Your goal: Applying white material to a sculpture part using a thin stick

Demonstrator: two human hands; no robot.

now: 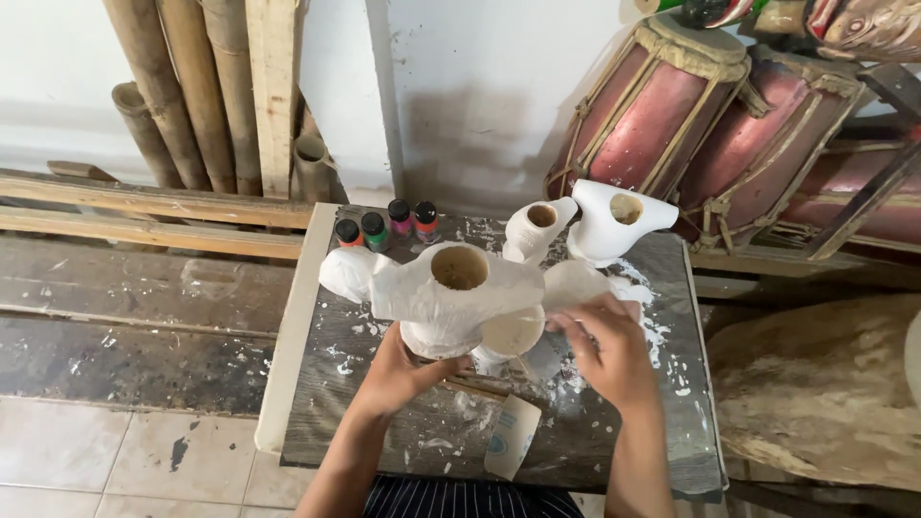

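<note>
Left hand: the left hand (403,369) was under the large white plaster figure (436,293), its grip wrapped around the figure's base and lifting it just above the surface (403,432).
Right hand: the right hand (609,350) had its grip pinched on a small pale piece, too blurred to name, held against the figure's right side.
Plaster figure: white, rough-coated, with a round hollow opening on top and stubby arms to both sides; it was near the middle of the surface, in front of the person.
Other figures: two smaller white hollow figures (585,223) stood behind it near the far edge, just beside each other.
Paint bottles: four small bottles (386,225) with black caps, in red, green, pink and orange, stood in a row at the far left corner.
Surface: dark, flecked with white plaster; a paper cup (511,436) lay on its side near the front edge.
Surroundings: bamboo poles (182,86) leaned on the wall at left; red drums (710,125) stood at right.
</note>
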